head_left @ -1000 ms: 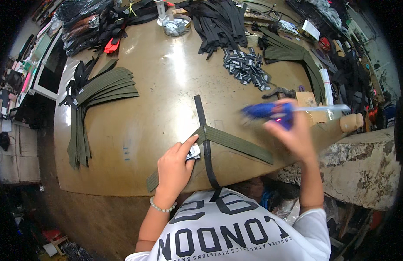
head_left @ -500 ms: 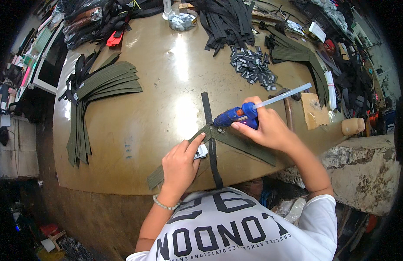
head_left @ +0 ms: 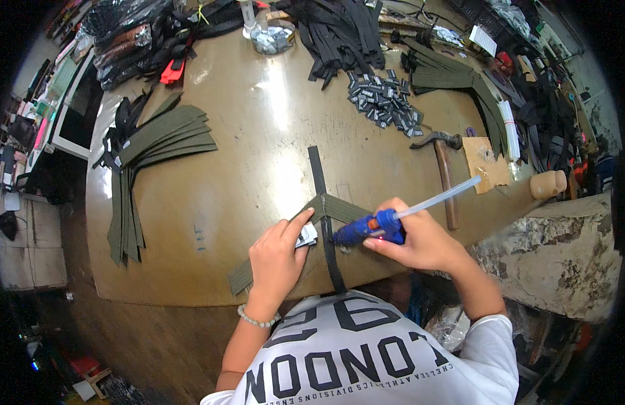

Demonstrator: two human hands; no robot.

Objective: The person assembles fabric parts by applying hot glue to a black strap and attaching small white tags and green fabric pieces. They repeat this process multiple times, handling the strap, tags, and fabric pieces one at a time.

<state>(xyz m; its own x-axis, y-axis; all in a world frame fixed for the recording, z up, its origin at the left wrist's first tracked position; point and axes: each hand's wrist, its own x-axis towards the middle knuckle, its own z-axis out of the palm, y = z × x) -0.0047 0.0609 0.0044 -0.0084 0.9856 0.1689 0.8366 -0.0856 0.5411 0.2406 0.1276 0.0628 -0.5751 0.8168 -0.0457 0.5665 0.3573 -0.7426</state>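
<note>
My right hand [head_left: 420, 239] grips a blue hot glue gun [head_left: 383, 228], with a long translucent glue stick [head_left: 439, 197] jutting from its back. Its nozzle is at the black strap [head_left: 316, 169], just below where that strap meets a bent olive-green webbing strap [head_left: 344, 207]. The black strap runs up and down, beneath the peak of the green one. On the green strap's left arm, my left hand [head_left: 275, 253] rests with its index finger pressing near the peak. Small white-and-black labels [head_left: 307, 235] are held between its thumb and fingers.
A hammer [head_left: 447, 177] lies to the right, beside a tan board [head_left: 484, 165]. Dark small labels [head_left: 385, 101] are heaped farther back. Olive straps [head_left: 165, 138] lie left, more olive straps [head_left: 447, 75] far right, black straps [head_left: 336, 37] behind. A clear tub [head_left: 272, 39] stands at the back.
The glue gun in my right hand has moved down from the green strap's peak to the black strap below it. My left hand stays nearly in place. The hammer now shows more fully.
</note>
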